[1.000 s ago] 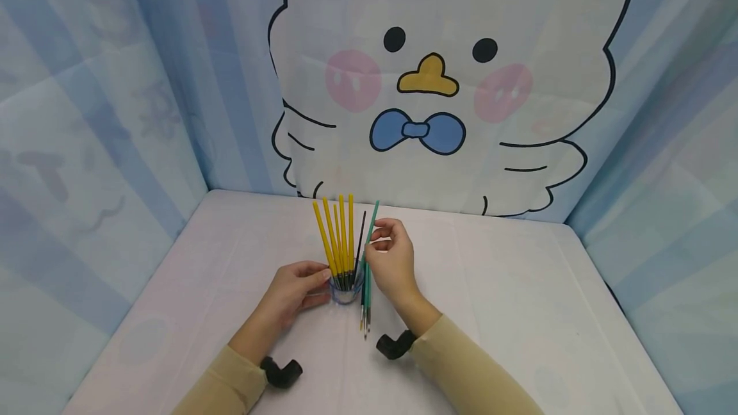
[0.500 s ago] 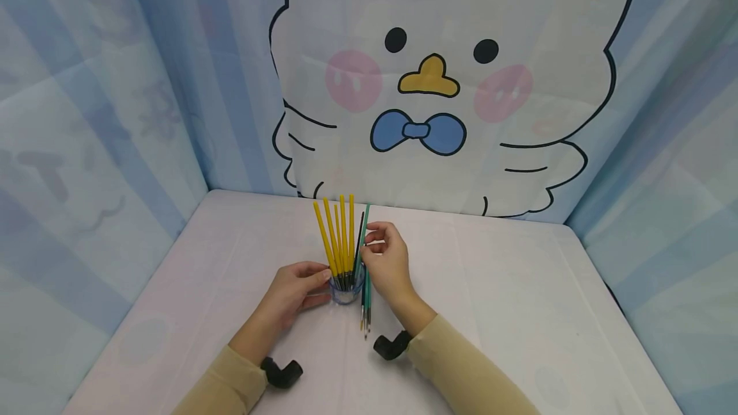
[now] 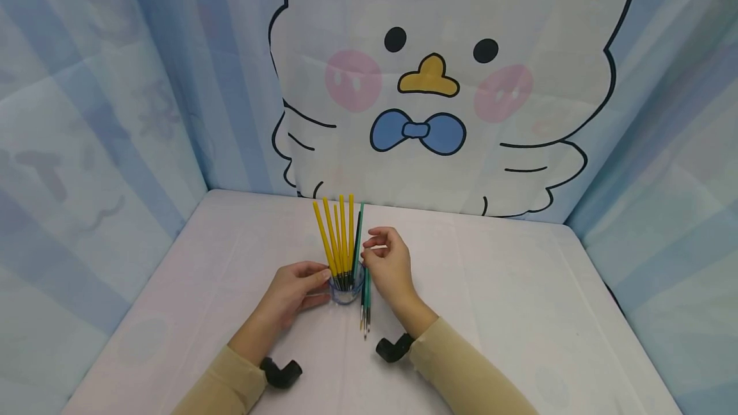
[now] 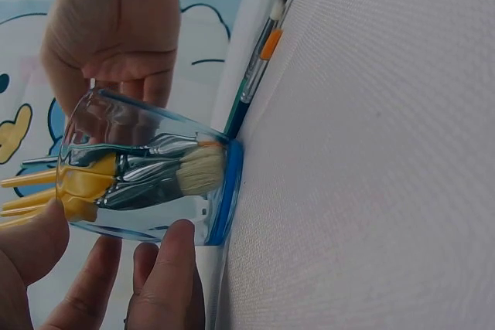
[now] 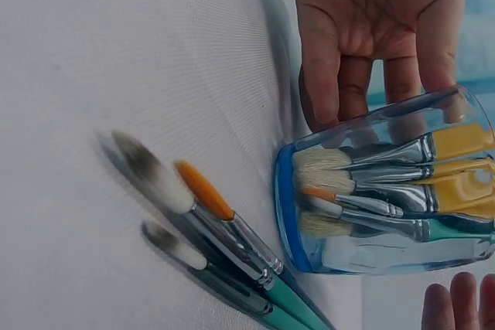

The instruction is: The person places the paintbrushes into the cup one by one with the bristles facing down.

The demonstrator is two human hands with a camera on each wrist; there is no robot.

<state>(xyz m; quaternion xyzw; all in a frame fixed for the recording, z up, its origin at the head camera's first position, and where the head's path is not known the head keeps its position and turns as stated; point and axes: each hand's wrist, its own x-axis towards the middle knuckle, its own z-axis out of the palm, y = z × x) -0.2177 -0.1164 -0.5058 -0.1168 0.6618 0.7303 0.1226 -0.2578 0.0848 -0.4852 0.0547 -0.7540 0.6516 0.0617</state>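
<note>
My left hand [image 3: 296,287] holds a clear cup [image 3: 344,300] with a blue base, thumb at its rim and fingers along its side. Several yellow-handled paintbrushes [image 3: 343,229] stand bristles down in the cup. Beside them lean a dark-handled paintbrush [image 3: 355,242] and a teal-handled paintbrush [image 5: 445,229]. To the right of the cup is my right hand [image 3: 393,271], fingers loosely bent and nothing between them. Three more paintbrushes [image 5: 255,256] with teal and dark handles lie on the table close by the cup, bristles pointing toward me.
A pale cloth covers the table [image 3: 490,300]. Behind it hangs a curtain [image 3: 432,178] with a printed cartoon bird, and blue-white curtains [image 3: 86,146] flank the sides. Black elbow-shaped pieces [image 3: 281,373] are worn at both wrists, by beige sleeves.
My right hand has brought the teal paintbrush leftward into the cup and let go of it, the fingers now apart from the handle. My left hand has stayed at the cup.
</note>
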